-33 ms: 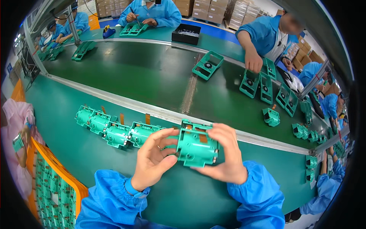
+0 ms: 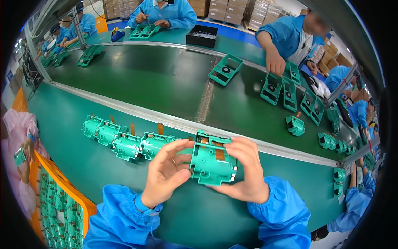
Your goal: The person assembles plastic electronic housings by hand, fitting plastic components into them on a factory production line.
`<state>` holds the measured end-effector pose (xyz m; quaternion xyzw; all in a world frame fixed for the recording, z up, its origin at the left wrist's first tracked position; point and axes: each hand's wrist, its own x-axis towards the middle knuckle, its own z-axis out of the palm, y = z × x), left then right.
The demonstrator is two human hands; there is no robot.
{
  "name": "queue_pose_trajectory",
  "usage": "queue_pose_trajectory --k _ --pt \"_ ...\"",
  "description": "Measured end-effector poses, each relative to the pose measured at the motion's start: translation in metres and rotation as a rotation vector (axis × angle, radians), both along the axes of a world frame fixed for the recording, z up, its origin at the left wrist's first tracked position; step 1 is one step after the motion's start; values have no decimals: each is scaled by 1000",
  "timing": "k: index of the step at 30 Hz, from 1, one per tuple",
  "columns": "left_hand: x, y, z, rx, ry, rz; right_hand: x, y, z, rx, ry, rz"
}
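Observation:
Between my hands, above the near table, I hold a green plastic housing (image 2: 213, 164) with a rounded barrel-like face, small pegs and an orange-brown flex strip at its top. My right hand (image 2: 247, 170) grips its right side, fingers over the upper corner and thumb under the lower edge. At the left edge, my left hand (image 2: 166, 170) has its thumb and curled fingers against the housing. Just behind my left hand, a row of similar green housings (image 2: 126, 146) lies on the table, with flex strips sticking up.
Beyond a metal rail (image 2: 166, 121) runs a dark green conveyor (image 2: 157, 83) bearing green frames (image 2: 226, 70) and housings. Across it, a person's hand (image 2: 275, 63) touches a frame. An orange crate (image 2: 70, 193) of green parts stands at lower left. A black box (image 2: 202, 36) sits on the far side.
The housing has tilted slightly and shifted a little down and left in my hands. Both hands keep their hold.

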<state>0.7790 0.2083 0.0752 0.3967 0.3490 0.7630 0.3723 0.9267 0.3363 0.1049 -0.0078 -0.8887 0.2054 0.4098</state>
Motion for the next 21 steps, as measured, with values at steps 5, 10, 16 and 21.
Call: queue_pose_trajectory --k 5,10,16,21 --pt "1 -5 4 -68 -95 -145 10 -2 -2 -21 29 37" --pt "6 -1 6 -67 -116 -194 13 2 -5 -29 3 66" --pt "11 1 4 -35 -136 -117 8 0 -22 -919 217 318" --pt "10 2 1 -18 -145 -95 18 5 -27 -1688 -50 617"
